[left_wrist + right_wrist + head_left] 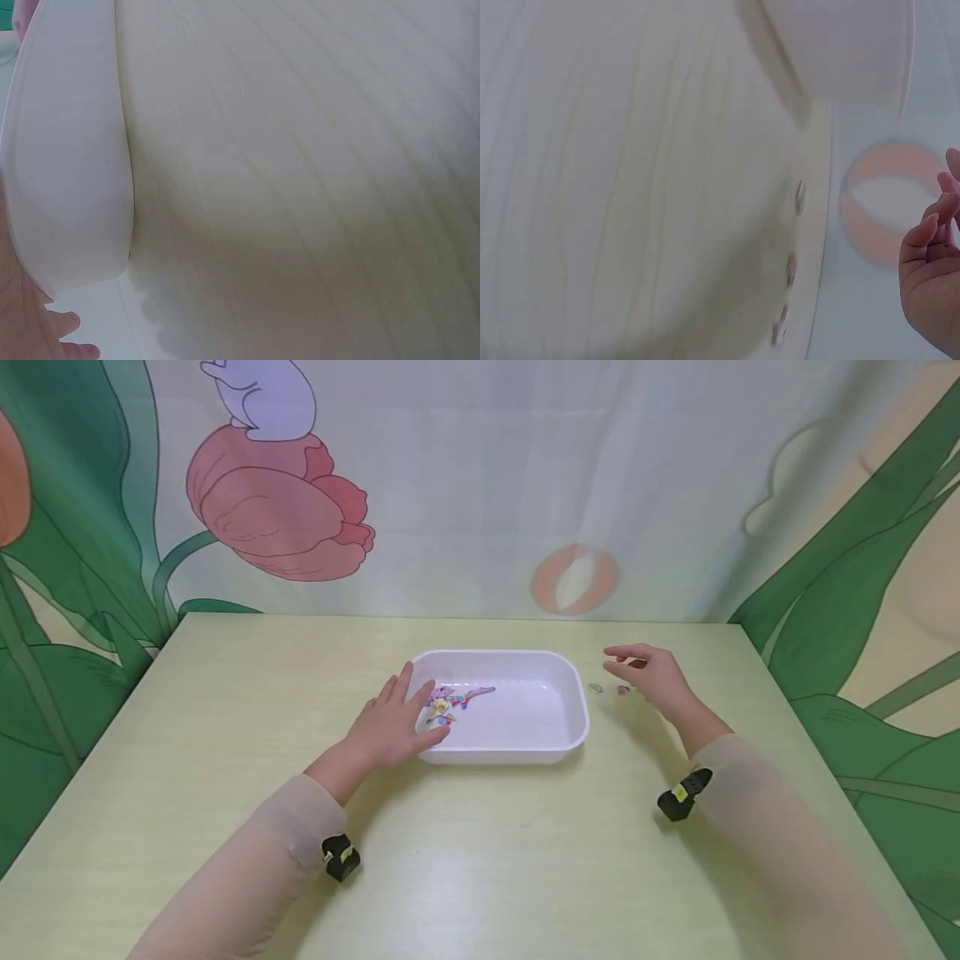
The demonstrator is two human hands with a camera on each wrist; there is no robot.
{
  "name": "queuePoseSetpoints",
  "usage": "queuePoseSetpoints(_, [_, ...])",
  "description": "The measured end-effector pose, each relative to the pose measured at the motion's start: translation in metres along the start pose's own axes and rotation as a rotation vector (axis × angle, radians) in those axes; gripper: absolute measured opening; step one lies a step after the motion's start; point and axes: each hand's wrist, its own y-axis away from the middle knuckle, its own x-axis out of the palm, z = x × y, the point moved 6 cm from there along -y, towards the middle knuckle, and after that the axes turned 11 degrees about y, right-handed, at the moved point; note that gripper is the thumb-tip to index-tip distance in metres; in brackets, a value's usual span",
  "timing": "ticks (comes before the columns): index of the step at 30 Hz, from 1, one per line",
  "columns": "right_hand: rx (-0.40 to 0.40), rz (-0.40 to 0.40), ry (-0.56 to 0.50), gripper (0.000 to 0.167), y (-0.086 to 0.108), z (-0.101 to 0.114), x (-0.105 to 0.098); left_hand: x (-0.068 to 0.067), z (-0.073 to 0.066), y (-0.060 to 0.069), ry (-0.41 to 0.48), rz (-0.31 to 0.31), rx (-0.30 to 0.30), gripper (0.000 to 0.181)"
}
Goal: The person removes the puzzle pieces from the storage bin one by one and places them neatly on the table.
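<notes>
A white rectangular tray [517,757] stands on the table, with several small colourful sticker-like pieces [441,708] at its left end. My left hand [386,727] rests at the tray's left rim, fingers spread and straight. In the left wrist view, part of that hand [22,315] shows beside the tray wall [67,150]. To the right of the tray, my right hand [656,681] hovers over the table with loosely bent fingers and nothing visible between them. Beneath it lie a small greenish piece [595,688] and a reddish piece [623,690]. The right wrist view shows another small piece [780,330].
The pale wood-look table [480,860] ends at a back edge against a printed curtain [465,510] with flowers and leaves. Black wrist cameras [341,857] are strapped on both sleeves.
</notes>
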Motion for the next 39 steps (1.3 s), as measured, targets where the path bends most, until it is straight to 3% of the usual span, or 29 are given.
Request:
queuePoseSetpoints(6, [-0.098,0.052,-0.020,0.045,0.000,0.033,0.022,0.000,0.000,0.000,0.009,0.001,0.000,0.081])
queuePoseSetpoints(17, [-0.199,0.107,-0.042,0.034,0.000,0.079,0.059,0.001,0.002,-0.001,0.004,-0.002,0.005,0.081])
queuePoseSetpoints(24, [-0.261,0.166,-0.038,0.034,-0.008,0.107,0.093,0.000,0.002,0.000,0.001,-0.006,0.002,0.082])
queuePoseSetpoints(27, [-0.269,0.198,-0.018,0.033,-0.010,0.117,0.110,0.000,0.002,-0.001,0.002,-0.005,0.002,0.081])
queuePoseSetpoints(33, [-0.362,0.252,-0.014,0.031,-0.011,0.136,0.140,0.001,0.000,-0.002,0.004,-0.010,0.007,0.079])
queuePoseSetpoints(39, [-0.396,0.368,0.054,0.027,-0.010,0.138,0.167,0.001,0.001,-0.001,-0.002,-0.016,0.013,0.077])
